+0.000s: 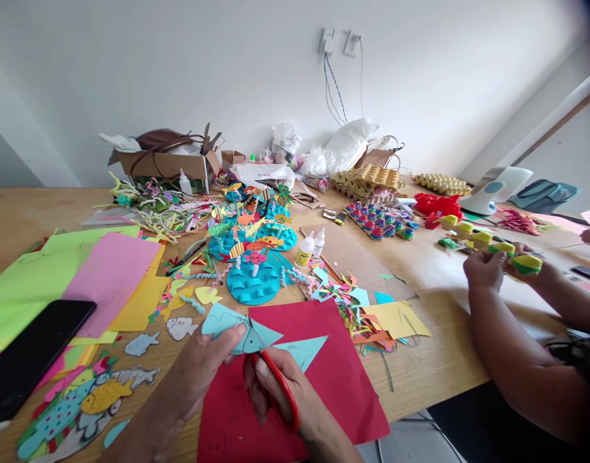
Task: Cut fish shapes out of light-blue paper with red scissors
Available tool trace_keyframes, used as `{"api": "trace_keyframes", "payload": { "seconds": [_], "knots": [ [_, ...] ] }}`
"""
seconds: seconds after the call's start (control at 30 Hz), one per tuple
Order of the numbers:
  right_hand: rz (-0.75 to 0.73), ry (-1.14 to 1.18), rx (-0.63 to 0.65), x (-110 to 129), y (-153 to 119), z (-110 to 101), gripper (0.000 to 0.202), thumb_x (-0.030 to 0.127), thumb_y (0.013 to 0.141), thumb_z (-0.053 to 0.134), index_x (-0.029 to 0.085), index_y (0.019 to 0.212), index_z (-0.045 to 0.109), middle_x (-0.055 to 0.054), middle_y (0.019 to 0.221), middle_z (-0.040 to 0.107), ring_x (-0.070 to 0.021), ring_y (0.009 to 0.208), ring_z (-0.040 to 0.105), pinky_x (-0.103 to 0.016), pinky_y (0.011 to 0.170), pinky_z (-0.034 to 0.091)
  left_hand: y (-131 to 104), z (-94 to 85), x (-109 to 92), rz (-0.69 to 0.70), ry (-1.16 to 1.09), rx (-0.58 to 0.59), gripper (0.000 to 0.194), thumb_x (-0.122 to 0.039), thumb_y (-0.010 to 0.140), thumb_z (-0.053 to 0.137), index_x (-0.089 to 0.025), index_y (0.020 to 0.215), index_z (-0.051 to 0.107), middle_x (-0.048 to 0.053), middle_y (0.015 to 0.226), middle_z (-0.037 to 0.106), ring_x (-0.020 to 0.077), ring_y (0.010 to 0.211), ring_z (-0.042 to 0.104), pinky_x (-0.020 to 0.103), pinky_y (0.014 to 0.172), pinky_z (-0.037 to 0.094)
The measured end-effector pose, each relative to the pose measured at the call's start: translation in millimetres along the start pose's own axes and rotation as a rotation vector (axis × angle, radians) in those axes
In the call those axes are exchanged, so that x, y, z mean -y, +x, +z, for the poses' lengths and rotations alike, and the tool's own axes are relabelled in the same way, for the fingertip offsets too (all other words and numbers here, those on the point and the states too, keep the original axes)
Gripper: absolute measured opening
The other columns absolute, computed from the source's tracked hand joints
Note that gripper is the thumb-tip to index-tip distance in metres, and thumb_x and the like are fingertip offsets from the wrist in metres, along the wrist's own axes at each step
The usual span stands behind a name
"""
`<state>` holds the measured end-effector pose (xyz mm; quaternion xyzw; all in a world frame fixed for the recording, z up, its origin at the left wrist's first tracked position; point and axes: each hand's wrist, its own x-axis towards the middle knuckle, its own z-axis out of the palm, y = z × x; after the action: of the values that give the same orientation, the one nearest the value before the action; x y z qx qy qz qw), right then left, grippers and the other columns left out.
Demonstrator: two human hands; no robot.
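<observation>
Pinched in my left hand (pixel 203 360) is a light blue paper piece (pixel 222 321) with pencil lines drawn on it. My right hand (pixel 280 386) grips red-handled scissors (pixel 290 402), whose blades meet the blue paper near its middle. Beneath both hands lies a sheet of red paper (pixel 343 379). On that sheet, just beyond my right hand, rests a light blue paper triangle (pixel 309 350). Left of my hands are paper fish, among them a yellow one (pixel 105 395) with dots and a white one (pixel 180 328).
A black phone (pixel 35 354) lies on coloured sheets at left. Ahead stand blue discs with paper fish (pixel 254 283) and glue bottles (pixel 304 251). Paper scraps (pixel 343 299) lie to the right. At far right, a co-worker's hands (pixel 488 270) hold a painted egg-carton strip (pixel 526 263).
</observation>
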<state>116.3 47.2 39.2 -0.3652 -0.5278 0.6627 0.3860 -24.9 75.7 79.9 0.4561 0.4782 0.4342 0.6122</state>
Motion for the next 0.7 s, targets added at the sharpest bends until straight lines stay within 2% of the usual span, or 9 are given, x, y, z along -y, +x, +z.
{"api": "trace_keyframes", "payload": {
  "seconds": [0.13, 0.23, 0.53, 0.7],
  "knots": [
    [0.008, -0.010, 0.012, -1.7, -0.7, -3.0, 0.058, 0.072, 0.080, 0.044, 0.017, 0.067, 0.050, 0.004, 0.045, 0.046, -0.0080, 0.038, 0.041, -0.019, 0.041, 0.030, 0.2, 0.5, -1.2, -0.017, -0.030, 0.015, 0.030, -0.034, 0.069, 0.062, -0.022, 0.055, 0.039, -0.007, 0.052, 0.039, 0.0110, 0.052, 0.032, 0.025, 0.052, 0.032],
    [0.006, 0.005, 0.012, -4.0, -0.6, -3.4, 0.057, 0.072, 0.081, 0.044, 0.016, 0.069, 0.051, 0.004, 0.046, 0.046, -0.0081, 0.038, 0.041, -0.019, 0.041, 0.029, 1.1, -0.5, 0.1, 0.011, 0.026, 0.031, 0.029, -0.037, 0.072, 0.060, -0.022, 0.056, 0.041, -0.006, 0.053, 0.039, 0.0118, 0.054, 0.034, 0.026, 0.053, 0.033],
    [-0.020, -0.066, -0.074, 1.1, -1.8, 2.1, 0.059, 0.073, 0.081, 0.041, 0.017, 0.065, 0.048, 0.005, 0.044, 0.043, -0.0075, 0.039, 0.038, -0.019, 0.042, 0.028, -1.6, 8.7, -1.7, 0.036, 0.083, -0.040, 0.028, -0.038, 0.072, 0.059, -0.022, 0.056, 0.042, -0.007, 0.052, 0.036, 0.0131, 0.053, 0.034, 0.027, 0.054, 0.032],
    [-0.038, -0.084, -0.092, 4.8, -2.2, 5.0, 0.059, 0.074, 0.081, 0.039, 0.018, 0.063, 0.045, 0.006, 0.043, 0.042, -0.0076, 0.038, 0.038, -0.019, 0.042, 0.029, -0.3, 6.9, 1.2, 0.023, 0.055, -0.006, 0.026, -0.038, 0.072, 0.059, -0.023, 0.059, 0.043, -0.007, 0.053, 0.038, 0.0131, 0.054, 0.034, 0.027, 0.055, 0.033]
  ]
}}
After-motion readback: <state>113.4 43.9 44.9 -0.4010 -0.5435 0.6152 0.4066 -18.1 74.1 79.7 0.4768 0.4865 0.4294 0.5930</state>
